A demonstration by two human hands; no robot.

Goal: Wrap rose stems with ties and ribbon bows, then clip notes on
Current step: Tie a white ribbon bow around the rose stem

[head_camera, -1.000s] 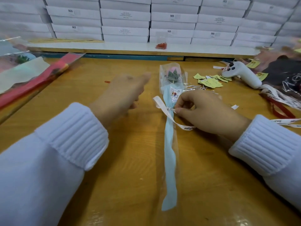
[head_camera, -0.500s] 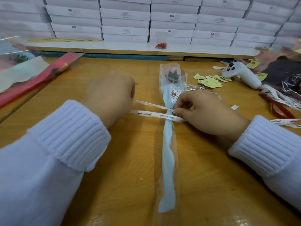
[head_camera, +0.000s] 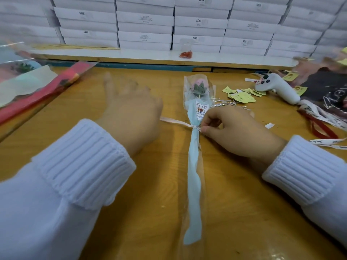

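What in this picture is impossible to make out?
- Head view, left hand: motion blur hides whether it holds the ribbon.
- Head view, how the ribbon is tied: mostly covered by the right hand.
- Head view, yellow notes: writing too small.
- Head view, dark item: blurred, cut off by the right edge.

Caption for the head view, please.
Right hand pinches the ribbon at the wrapped rose; blurred left hand spread open.

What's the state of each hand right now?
Left hand: blurred, cannot tell.
Right hand: fingers pinching the ribbon knot.
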